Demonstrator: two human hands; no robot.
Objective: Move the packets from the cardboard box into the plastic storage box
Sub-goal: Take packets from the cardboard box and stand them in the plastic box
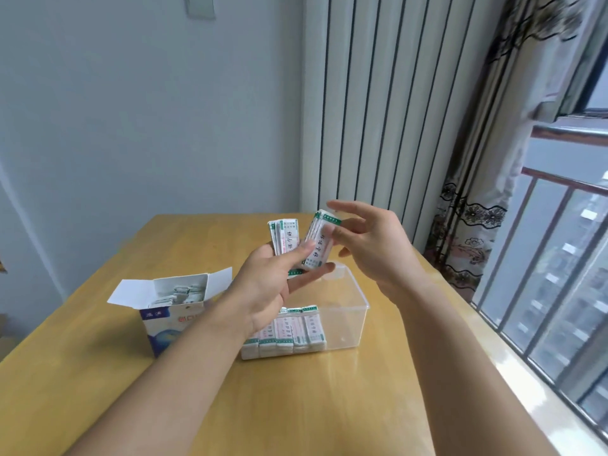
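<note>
Both hands hover directly above the clear plastic storage box (342, 311), so the drop is straight down. The left hand (273, 278) grips two fanned bundles of packets (297, 241), long axes near upright. The right hand (371, 245) touches the nearer bundle with loosely spread fingers. More packets remain in the cardboard box (171, 311) on the tabletop (296, 406).
</note>
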